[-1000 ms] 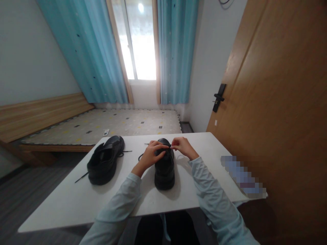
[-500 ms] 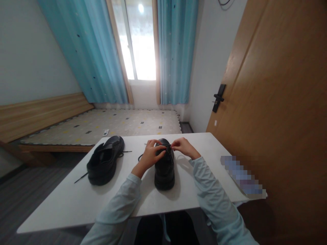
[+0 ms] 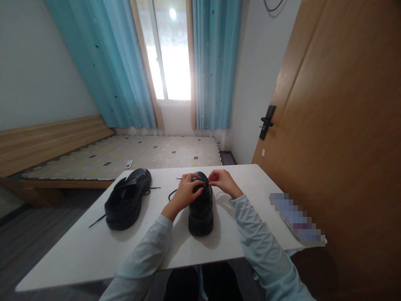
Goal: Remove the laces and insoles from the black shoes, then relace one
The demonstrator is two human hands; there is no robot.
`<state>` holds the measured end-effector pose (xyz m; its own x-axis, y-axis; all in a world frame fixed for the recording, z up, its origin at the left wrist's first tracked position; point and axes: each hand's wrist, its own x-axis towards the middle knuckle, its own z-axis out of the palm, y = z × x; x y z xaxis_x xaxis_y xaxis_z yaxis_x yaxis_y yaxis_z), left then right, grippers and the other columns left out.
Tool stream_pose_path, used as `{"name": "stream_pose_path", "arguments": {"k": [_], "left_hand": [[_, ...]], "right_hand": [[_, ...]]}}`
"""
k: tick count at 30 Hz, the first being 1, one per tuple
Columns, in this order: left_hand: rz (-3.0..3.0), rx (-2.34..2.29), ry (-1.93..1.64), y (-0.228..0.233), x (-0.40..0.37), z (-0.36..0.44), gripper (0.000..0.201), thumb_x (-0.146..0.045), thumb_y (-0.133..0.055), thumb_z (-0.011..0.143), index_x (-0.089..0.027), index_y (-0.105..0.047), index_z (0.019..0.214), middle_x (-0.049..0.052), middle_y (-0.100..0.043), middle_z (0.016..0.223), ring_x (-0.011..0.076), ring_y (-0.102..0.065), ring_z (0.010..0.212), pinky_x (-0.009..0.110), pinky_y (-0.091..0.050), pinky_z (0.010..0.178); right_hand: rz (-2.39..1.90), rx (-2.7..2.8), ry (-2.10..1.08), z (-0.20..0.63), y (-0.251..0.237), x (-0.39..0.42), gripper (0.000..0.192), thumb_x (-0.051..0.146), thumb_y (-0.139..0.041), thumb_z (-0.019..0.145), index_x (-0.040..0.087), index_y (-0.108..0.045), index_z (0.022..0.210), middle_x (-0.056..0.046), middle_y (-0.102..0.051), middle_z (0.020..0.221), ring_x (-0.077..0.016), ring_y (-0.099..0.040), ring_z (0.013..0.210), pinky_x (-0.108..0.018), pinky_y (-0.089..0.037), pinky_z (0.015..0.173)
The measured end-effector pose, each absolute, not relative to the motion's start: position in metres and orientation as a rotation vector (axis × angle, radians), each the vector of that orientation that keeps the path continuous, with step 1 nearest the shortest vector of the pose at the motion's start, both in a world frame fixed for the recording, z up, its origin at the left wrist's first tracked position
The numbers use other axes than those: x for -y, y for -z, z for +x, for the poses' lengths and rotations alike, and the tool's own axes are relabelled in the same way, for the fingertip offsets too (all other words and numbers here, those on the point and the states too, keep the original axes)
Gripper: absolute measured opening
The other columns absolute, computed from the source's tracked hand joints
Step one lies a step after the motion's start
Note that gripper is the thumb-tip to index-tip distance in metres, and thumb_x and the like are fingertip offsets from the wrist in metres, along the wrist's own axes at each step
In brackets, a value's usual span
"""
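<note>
A black lace-up shoe stands on the white table in front of me, its toe pointing away and its heel toward me. My left hand is closed over the upper from the left, thumb and fingers on the lacing area. At the right of the lacing, my right hand pinches a black shoelace between thumb and fingertips. The lace's other stretch loops out on the table, left of the shoe. Farther left lies the matching black shoe, angled, with lace ends trailing on both sides. My fingers hide part of the lacing.
The white table carries a blurred flat item at its right edge. Behind it is a bed with a small white remote on it. A wooden door stands close on the right.
The view has shifted slightly. Both hands stay at the shoe's lacing, with only a small movement of the right fingers toward the left hand.
</note>
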<state>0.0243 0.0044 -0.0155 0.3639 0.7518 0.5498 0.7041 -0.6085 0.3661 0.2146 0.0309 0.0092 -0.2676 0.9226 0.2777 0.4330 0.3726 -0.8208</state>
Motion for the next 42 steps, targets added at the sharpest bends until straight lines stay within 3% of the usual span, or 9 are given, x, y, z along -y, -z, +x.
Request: {"name": "stream_pose_path", "arguments": {"k": [16, 24, 29, 33, 37, 42], "left_hand": [[2.512, -1.537, -0.967, 0.023, -0.009, 0.039, 0.019, -0.022, -0.066, 0.072, -0.022, -0.068, 0.091, 0.009, -0.057, 0.107, 0.0291, -0.050, 0.101, 0.045, -0.046, 0.085], [2.476, -1.789, -0.614, -0.001, -0.001, 0.047, 0.025, -0.032, -0.061, 0.078, -0.026, -0.064, 0.102, 0.008, -0.058, 0.111, 0.0300, -0.050, 0.103, 0.044, -0.045, 0.080], [2.479, -1.853, -0.597, -0.004, 0.000, 0.051, 0.020, -0.029, -0.057, 0.081, -0.025, -0.066, 0.098, 0.007, -0.059, 0.111, 0.0294, -0.051, 0.103, 0.044, -0.043, 0.082], [2.479, -1.839, -0.640, -0.004, 0.001, 0.051, 0.016, -0.029, -0.057, 0.080, -0.023, -0.066, 0.092, 0.008, -0.058, 0.108, 0.0285, -0.051, 0.101, 0.041, -0.043, 0.080], [2.483, -1.827, -0.768, -0.003, 0.003, 0.047, 0.013, -0.028, -0.058, 0.080, -0.021, -0.065, 0.089, 0.008, -0.057, 0.108, 0.0278, -0.050, 0.102, 0.040, -0.044, 0.081], [2.462, -1.810, -0.887, -0.004, 0.005, 0.045, 0.010, -0.025, -0.058, 0.082, -0.020, -0.062, 0.089, 0.008, -0.059, 0.102, 0.0264, -0.052, 0.100, 0.040, -0.043, 0.084]], "right_hand": [[-1.184, 1.836, -0.824, 0.216, -0.006, -0.033, 0.017, 0.007, -0.074, 0.057, 0.015, -0.066, 0.069, -0.001, -0.068, 0.062, -0.0152, -0.066, 0.062, -0.025, -0.052, 0.059], [-1.181, 1.824, -0.876, 0.216, -0.007, -0.032, 0.024, -0.002, -0.071, 0.056, 0.015, -0.066, 0.073, -0.001, -0.071, 0.067, -0.0157, -0.069, 0.068, -0.025, -0.054, 0.065], [-1.193, 1.843, -0.848, 0.216, -0.009, -0.031, 0.025, -0.002, -0.073, 0.055, 0.015, -0.066, 0.074, -0.001, -0.071, 0.066, -0.0169, -0.069, 0.068, -0.025, -0.053, 0.064], [-1.205, 1.837, -0.862, 0.216, -0.009, -0.030, 0.014, 0.007, -0.069, 0.068, 0.014, -0.066, 0.079, -0.001, -0.069, 0.064, -0.0153, -0.068, 0.061, -0.023, -0.051, 0.059], [-1.278, 1.891, -0.640, 0.214, -0.006, -0.032, 0.015, 0.011, -0.067, 0.074, 0.014, -0.067, 0.088, -0.003, -0.068, 0.076, -0.0113, -0.063, 0.054, -0.022, -0.048, 0.054], [-1.284, 2.051, -0.247, 0.209, -0.001, -0.034, 0.005, 0.011, -0.067, 0.075, 0.015, -0.069, 0.073, -0.004, -0.062, 0.078, -0.0114, -0.059, 0.061, -0.025, -0.045, 0.066]]}}
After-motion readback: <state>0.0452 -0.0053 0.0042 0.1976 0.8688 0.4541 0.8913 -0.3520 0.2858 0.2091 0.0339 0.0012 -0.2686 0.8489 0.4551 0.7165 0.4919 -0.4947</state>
